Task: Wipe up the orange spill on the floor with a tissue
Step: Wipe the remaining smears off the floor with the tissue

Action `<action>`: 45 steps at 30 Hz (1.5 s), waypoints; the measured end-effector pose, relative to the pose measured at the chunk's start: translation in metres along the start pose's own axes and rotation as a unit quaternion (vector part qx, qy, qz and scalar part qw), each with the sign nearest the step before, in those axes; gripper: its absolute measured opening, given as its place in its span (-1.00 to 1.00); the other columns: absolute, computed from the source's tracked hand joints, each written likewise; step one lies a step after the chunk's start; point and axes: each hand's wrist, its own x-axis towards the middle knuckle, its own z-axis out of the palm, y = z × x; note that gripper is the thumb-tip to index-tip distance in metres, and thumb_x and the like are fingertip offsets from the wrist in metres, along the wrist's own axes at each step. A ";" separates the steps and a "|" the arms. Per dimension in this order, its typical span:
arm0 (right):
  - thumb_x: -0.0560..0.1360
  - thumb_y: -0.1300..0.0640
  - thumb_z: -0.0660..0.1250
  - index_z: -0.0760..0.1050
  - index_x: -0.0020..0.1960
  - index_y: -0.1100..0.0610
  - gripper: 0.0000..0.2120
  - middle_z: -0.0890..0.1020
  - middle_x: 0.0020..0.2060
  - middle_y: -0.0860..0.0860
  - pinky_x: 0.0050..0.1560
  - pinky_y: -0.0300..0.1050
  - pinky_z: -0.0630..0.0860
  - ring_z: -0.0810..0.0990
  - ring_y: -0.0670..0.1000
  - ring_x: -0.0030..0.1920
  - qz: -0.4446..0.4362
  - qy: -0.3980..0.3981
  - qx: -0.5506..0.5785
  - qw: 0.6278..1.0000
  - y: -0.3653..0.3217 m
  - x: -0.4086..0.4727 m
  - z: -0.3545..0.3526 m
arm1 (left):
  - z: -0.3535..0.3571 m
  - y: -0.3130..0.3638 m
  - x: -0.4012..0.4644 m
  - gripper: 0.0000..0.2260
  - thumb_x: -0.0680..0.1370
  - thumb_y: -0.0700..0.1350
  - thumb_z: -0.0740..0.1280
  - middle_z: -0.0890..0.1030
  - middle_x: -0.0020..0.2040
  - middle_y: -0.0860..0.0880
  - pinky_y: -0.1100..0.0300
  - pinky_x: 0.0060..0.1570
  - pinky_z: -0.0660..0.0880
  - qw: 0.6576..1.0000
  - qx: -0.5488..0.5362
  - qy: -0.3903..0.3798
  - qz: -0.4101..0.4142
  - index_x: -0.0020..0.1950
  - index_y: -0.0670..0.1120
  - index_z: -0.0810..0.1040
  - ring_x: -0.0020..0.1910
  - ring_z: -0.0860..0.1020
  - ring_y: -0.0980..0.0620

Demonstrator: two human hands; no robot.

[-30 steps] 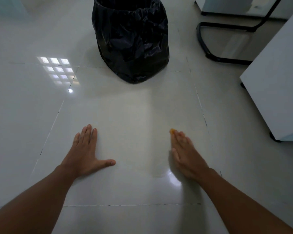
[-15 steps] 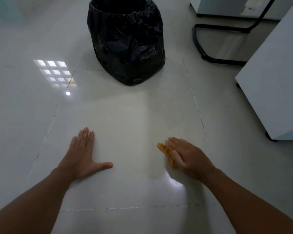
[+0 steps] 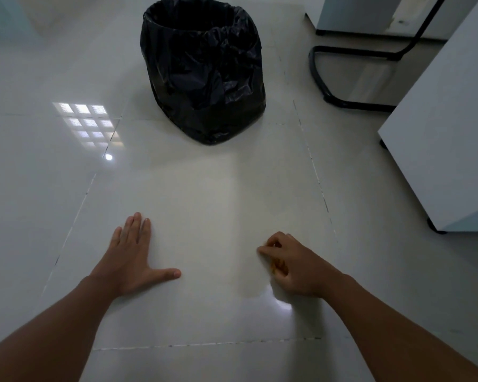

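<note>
My right hand (image 3: 295, 264) rests on the pale floor tile (image 3: 204, 205) with its fingers curled around an orange-stained tissue (image 3: 278, 265). Only a small orange scrap of the tissue shows under the fingers; the rest is hidden in the fist. My left hand (image 3: 131, 256) lies flat on the same tile, palm down, fingers together and thumb spread to the right, holding nothing. No orange liquid is visible on the floor around the hands.
A bin lined with a black plastic bag (image 3: 203, 70) stands on the floor straight ahead. A black tubular chair base (image 3: 340, 75) lies at the back right. A white cabinet (image 3: 447, 139) on small feet stands close on the right.
My right hand has pulled back towards me and curled from flat into a fist, gathering the orange tissue into it. My left hand has stayed flat in place.
</note>
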 end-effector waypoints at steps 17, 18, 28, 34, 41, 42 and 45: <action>0.48 0.32 0.35 0.66 -0.18 0.16 -0.86 0.54 -0.21 -0.01 -0.14 -0.18 0.43 0.55 0.04 -0.17 0.247 0.262 0.025 0.933 0.021 0.006 -0.008 | 0.003 -0.002 0.002 0.36 0.07 0.74 -0.12 -0.35 0.59 -0.18 -0.04 0.56 -0.25 1.000 0.009 0.004 0.002 0.57 -0.16 -0.33 0.57 -0.35 -0.08; 0.46 0.33 0.36 0.66 -0.17 0.16 -0.85 0.54 -0.22 -0.02 -0.15 -0.15 0.44 0.54 0.04 -0.16 0.237 0.259 0.024 0.936 0.013 0.007 0.000 | 0.004 -0.002 0.002 0.36 0.07 0.75 -0.12 -0.35 0.59 -0.18 -0.04 0.56 -0.24 1.000 0.009 0.006 0.003 0.57 -0.16 -0.33 0.57 -0.35 -0.08; 0.44 0.32 0.40 0.69 -0.13 0.10 -0.85 0.58 -0.23 -0.08 -0.10 -0.10 0.55 0.58 -0.03 -0.16 0.167 0.245 0.123 0.947 -0.052 0.037 0.043 | -0.004 -0.005 0.001 0.21 0.19 0.69 -0.18 -0.20 0.63 -0.12 0.01 0.57 -0.12 0.999 -0.021 0.035 0.007 0.62 -0.09 -0.19 0.61 -0.19 -0.07; 0.47 0.28 0.40 0.69 0.02 0.11 -0.82 0.65 -0.10 -0.03 -0.07 -0.40 0.49 0.58 -0.13 -0.11 0.213 0.192 0.155 0.945 -0.046 0.074 0.011 | -0.047 -0.008 0.014 -0.13 0.40 0.49 -0.16 0.42 0.48 -0.01 0.01 0.27 0.45 0.994 0.020 0.105 0.027 0.54 -0.01 0.24 0.35 0.50 -0.07; 0.48 0.32 0.42 0.67 -0.10 0.15 -0.89 0.67 -0.36 -0.08 -0.34 -0.34 0.54 0.64 -0.19 -0.39 0.263 0.231 0.301 0.887 -0.067 0.175 -0.063 | -0.113 0.028 0.079 -0.64 0.60 0.12 0.27 0.60 0.25 0.02 0.04 0.13 0.49 0.965 -0.120 0.232 0.008 0.34 0.00 0.47 0.19 0.58 -0.04; 0.49 0.32 0.41 0.66 -0.09 0.16 -0.90 0.67 -0.37 -0.08 -0.36 -0.38 0.51 0.64 -0.22 -0.40 0.259 0.239 0.311 0.882 -0.072 0.189 -0.075 | -0.124 0.030 0.086 -0.64 0.60 0.11 0.27 0.60 0.25 0.02 0.04 0.13 0.49 0.964 -0.127 0.235 0.017 0.34 0.00 0.47 0.19 0.57 -0.04; 0.50 0.30 0.41 0.66 -0.08 0.15 -0.91 0.68 -0.34 -0.05 -0.29 -0.31 0.56 0.65 -0.20 -0.37 0.256 0.265 0.318 0.874 -0.087 0.227 -0.114 | -0.167 0.029 0.108 -0.63 0.60 0.11 0.24 0.60 0.23 0.01 0.05 0.09 0.49 0.958 -0.126 0.251 0.057 0.33 -0.03 0.48 0.18 0.57 -0.05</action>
